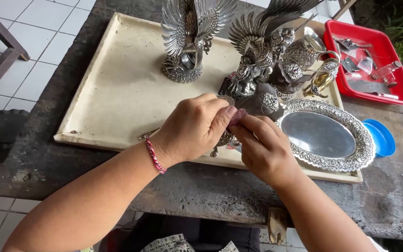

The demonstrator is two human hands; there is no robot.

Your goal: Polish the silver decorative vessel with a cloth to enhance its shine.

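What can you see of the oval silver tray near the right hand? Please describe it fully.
The oval silver tray has a smooth, mirror-like centre and a wide, ornate embossed rim. It looks like polished metal. It lies flat on the cream board, its right edge overhanging. The right hand overlaps its left rim; contact cannot be told.

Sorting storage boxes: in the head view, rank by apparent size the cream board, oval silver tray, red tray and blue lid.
1. cream board
2. oval silver tray and red tray look alike; the red one lies farther away, so unsure
3. blue lid
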